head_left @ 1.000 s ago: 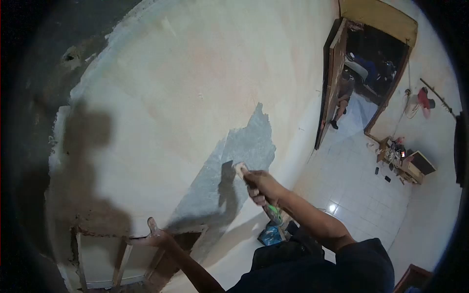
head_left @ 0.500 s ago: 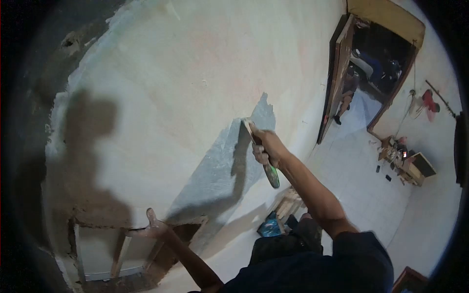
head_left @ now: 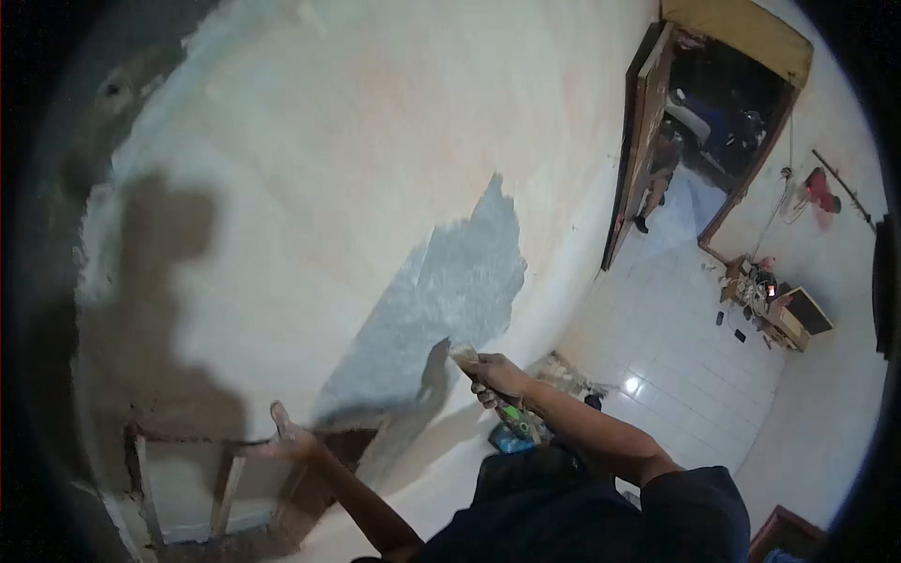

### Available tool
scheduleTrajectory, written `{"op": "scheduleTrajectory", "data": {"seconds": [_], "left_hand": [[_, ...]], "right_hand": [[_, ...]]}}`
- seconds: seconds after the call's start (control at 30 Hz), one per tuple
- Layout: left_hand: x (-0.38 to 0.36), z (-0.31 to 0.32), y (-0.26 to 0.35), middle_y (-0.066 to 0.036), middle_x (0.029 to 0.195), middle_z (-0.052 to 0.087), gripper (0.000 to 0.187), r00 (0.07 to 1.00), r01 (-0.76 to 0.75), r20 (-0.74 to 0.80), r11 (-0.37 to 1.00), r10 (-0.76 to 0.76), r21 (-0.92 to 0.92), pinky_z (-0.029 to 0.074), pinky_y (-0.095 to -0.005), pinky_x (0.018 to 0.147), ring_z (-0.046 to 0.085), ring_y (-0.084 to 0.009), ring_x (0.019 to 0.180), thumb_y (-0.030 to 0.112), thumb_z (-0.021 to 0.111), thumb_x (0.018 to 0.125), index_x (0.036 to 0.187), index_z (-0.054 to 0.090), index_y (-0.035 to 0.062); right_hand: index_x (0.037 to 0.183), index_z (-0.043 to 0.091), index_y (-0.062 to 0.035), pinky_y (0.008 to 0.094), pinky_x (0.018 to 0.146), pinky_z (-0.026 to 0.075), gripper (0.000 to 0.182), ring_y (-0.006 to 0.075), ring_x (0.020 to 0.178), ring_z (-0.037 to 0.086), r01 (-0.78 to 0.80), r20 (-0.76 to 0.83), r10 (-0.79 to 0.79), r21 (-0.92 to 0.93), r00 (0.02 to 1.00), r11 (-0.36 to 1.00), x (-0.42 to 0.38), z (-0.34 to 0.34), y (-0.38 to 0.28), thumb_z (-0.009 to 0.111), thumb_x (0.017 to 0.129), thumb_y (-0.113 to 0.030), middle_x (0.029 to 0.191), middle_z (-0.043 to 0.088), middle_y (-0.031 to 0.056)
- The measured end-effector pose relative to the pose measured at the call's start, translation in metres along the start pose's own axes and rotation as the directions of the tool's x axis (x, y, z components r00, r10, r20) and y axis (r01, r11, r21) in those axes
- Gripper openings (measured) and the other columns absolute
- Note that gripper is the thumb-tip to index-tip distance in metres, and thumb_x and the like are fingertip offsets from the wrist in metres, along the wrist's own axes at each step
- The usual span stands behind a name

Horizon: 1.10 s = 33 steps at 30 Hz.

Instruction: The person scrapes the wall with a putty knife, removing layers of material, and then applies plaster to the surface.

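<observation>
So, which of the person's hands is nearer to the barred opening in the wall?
Left. The left hand is at the upper edge of the barred opening; the right hand, gripping a scraper, is farther off, higher and to the right in view.

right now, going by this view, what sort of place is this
Probably a room in a home under repair: the pale wall bears a jagged grey patch, with a tiled floor and an open door beyond.
</observation>
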<state>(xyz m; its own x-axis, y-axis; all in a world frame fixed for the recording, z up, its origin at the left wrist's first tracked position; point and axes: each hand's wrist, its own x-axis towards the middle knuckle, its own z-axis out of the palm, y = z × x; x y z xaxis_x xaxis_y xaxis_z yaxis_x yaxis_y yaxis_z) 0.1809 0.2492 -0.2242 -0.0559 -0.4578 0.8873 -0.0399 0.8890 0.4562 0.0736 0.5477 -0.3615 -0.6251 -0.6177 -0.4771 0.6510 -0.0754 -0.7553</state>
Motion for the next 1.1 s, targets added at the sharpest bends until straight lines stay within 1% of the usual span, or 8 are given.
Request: {"op": "scheduleTrajectory", "data": {"seconds": [0.07,0.13,0.2,0.23,0.47,0.77,0.9,1.1], "left_hand": [[-0.005,-0.009,-0.043,-0.022,0.136,0.027,0.096,0.990,-0.134,0.012,0.973,0.139,-0.187,0.035,-0.0415,0.100,0.037,-0.0270,0.120,0.005,0.074,0.073,0.139,0.006,-0.0051],[-0.007,-0.015,-0.071,-0.022,0.118,0.051,0.056,0.723,-0.685,0.189,0.652,0.664,0.325,0.045,-0.0377,0.091,0.056,-0.0271,0.098,0.007,0.067,0.080,0.128,0.041,-0.0060],[-0.009,-0.026,-0.050,-0.025,0.117,0.055,0.030,0.839,-0.536,0.403,0.678,0.365,0.502,0.046,-0.0355,0.091,0.058,-0.0236,0.104,0.022,0.046,0.095,0.112,0.061,0.0020],[0.001,-0.033,-0.012,-0.026,0.127,0.046,0.034,0.851,-0.018,0.452,0.844,-0.268,0.536,0.044,-0.0375,0.093,0.055,-0.0276,0.107,0.019,0.046,0.094,0.119,0.053,-0.0032],[0.012,-0.001,0.013,-0.021,0.128,0.044,0.075,0.910,-0.408,0.031,0.877,0.414,0.253,0.034,-0.0435,0.099,0.046,-0.0281,0.111,0.014,0.076,0.074,0.128,0.030,-0.0104],[0.013,-0.011,-0.005,-0.020,0.132,0.034,0.071,0.952,-0.283,0.143,0.957,0.272,0.066,0.042,-0.0420,0.097,0.044,-0.0251,0.113,0.004,0.066,0.080,0.134,0.020,-0.0025],[0.015,-0.006,-0.006,-0.020,0.131,0.032,0.071,0.972,-0.190,0.101,0.960,0.213,-0.205,0.043,-0.0432,0.097,0.042,-0.0253,0.115,0.006,0.064,0.082,0.134,0.017,-0.0013],[0.012,-0.003,0.021,-0.019,0.129,0.029,0.074,0.999,-0.002,0.043,0.992,0.007,-0.125,0.047,-0.0440,0.094,0.041,-0.0271,0.115,0.012,0.065,0.082,0.131,0.012,0.0003]], "right_hand": [[0.084,0.059,0.0044,0.0325,0.055,0.048,0.030,0.0185,0.057,0.055,-0.046,0.240,-0.014,0.242,0.971,0.969,0.003,-0.012,0.054,0.049,0.089,-0.023,0.070,0.057,0.0129],[0.083,0.060,0.0023,0.0303,0.069,0.046,0.016,0.0201,0.072,0.057,0.158,0.096,-0.136,-0.280,0.986,0.947,-0.023,-0.030,-0.004,0.050,0.081,-0.010,0.079,0.061,0.0119],[0.092,0.057,0.0015,0.0309,0.066,0.046,0.022,0.0198,0.072,0.056,0.325,-0.218,-0.298,0.101,0.929,0.940,-0.037,-0.046,-0.052,0.048,0.085,-0.017,0.078,0.058,0.0102],[0.093,0.055,0.0017,0.0292,0.054,0.045,0.020,0.0173,0.059,0.053,0.344,-0.376,-0.240,0.241,0.895,0.907,-0.054,-0.046,-0.083,0.048,0.088,-0.016,0.073,0.055,0.0081],[0.111,0.059,0.0000,0.0226,0.041,0.040,0.030,0.0115,0.042,0.047,0.189,-0.233,-0.209,-0.107,0.950,0.976,-0.031,-0.048,0.011,0.048,0.085,-0.011,0.075,0.062,0.0095],[0.124,0.044,0.0065,0.0337,0.065,0.045,0.043,0.0268,0.074,0.060,0.535,-0.497,-0.696,-0.446,0.519,0.717,0.040,0.059,-0.007,0.052,0.083,-0.002,0.081,0.060,0.0198],[0.141,0.013,0.0006,0.0397,0.105,0.027,0.070,0.0422,0.133,0.016,0.677,-0.324,-0.801,-0.428,0.503,0.599,0.044,0.095,0.030,0.043,0.078,0.006,0.145,0.009,0.0277],[0.116,0.047,0.0032,0.0353,0.073,0.046,0.034,0.0306,0.090,0.061,0.572,-0.567,-0.615,-0.283,0.548,0.770,0.061,0.090,0.046,0.049,0.082,0.001,0.100,0.059,0.0240]]}}
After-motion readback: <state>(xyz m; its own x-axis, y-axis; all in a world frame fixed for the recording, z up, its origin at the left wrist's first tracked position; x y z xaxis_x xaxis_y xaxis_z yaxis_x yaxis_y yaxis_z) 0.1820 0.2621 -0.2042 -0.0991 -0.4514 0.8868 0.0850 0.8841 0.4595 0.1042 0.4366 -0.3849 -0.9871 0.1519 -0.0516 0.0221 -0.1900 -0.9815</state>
